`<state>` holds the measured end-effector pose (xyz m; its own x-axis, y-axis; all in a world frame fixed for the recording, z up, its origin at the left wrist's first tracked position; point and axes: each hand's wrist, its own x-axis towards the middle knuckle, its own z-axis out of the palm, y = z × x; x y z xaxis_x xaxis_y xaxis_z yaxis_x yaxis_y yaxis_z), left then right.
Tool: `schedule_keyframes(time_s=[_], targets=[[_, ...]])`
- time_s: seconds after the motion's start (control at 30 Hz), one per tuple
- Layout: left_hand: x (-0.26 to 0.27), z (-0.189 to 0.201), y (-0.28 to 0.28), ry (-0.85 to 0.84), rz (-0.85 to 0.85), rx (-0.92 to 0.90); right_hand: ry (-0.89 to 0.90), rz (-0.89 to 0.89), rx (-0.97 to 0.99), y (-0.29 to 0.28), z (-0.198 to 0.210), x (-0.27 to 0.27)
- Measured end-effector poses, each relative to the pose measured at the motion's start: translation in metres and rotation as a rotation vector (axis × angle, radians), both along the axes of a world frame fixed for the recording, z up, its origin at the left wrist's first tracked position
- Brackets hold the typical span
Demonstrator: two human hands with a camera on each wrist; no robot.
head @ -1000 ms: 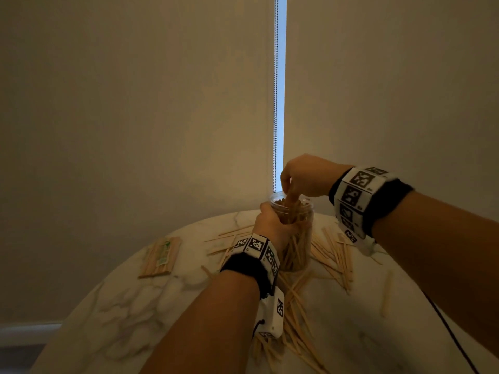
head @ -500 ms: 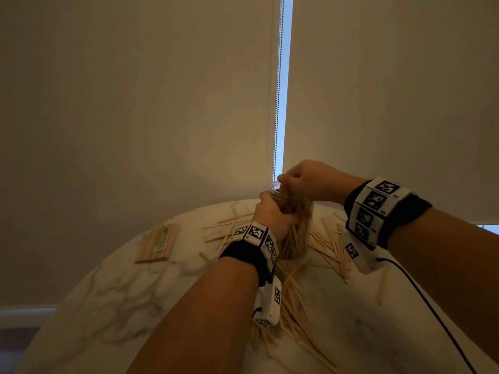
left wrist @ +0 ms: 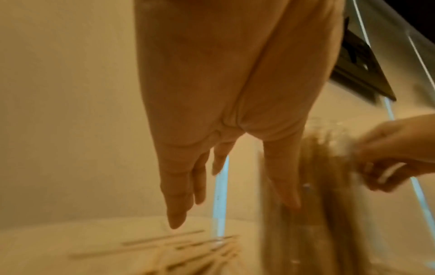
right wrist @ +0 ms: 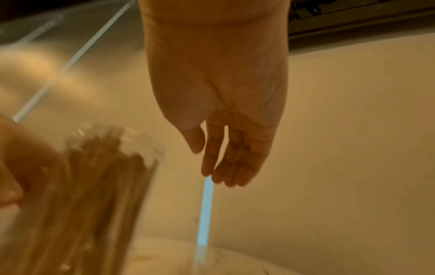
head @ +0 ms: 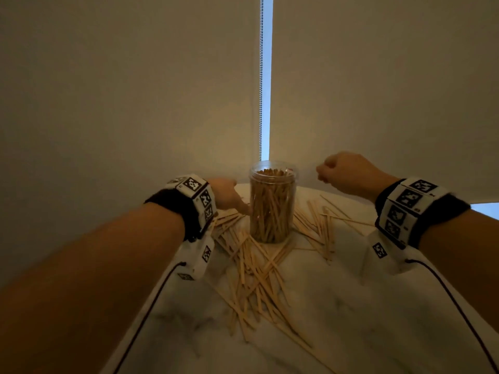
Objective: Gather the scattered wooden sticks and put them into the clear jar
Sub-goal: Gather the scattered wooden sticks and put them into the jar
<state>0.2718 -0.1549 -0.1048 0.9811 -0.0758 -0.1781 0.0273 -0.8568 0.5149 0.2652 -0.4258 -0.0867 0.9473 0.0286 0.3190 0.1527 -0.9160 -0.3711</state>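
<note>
Now | jar (head: 271, 203) upright, nearly full | left hand (head: 229, 197) fingers straight, touching jar at 9 | right hand (head: 348, 172) loose, empty, at 2 | advice: pinch sticks (head: 253, 273) at 6 into small aligned bundles.

The clear jar (head: 272, 202) stands upright on the marble bench (head: 351, 306), lid off, packed nearly to its rim with wooden sticks standing on end. More wooden sticks (head: 256, 276) lie scattered flat on the bench around its base: a criss-crossed heap in front, a fan to the right, a few to the left.
</note>
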Motion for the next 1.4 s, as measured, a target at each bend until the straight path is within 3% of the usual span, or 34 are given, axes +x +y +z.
schedule_keyframes(time_s=[0.2, 0.37, 0.5, 0.77, 1.3, 1.4], targets=[[0.036, -0.016, 0.036, -0.007, -0.022, 0.432, 0.481, -0.182, -0.450, -0.049, -0.044, 0.030], [0.062, -0.051, 0.038, 0.066, -0.051, 0.501, 0.657, -0.209, -0.504, -0.044, -0.067, 0.047], [0.063, -0.065, 0.028, 0.084, -0.149, 0.500, 0.660, -0.123, -0.485, -0.016, -0.068, 0.041], [-0.002, -0.055, 0.023, -0.118, -0.189, 0.555, 0.592, 0.001, -0.471, 0.026, -0.064, -0.012], [-0.148, -0.065, 0.035, -0.135, -0.068, 0.393, 0.540, 0.024, -0.352, 0.064, -0.069, -0.182], [-0.165, -0.065, 0.035, -0.123, 0.042, 0.327, 0.522, 0.017, -0.332, 0.063, -0.066, -0.201]])
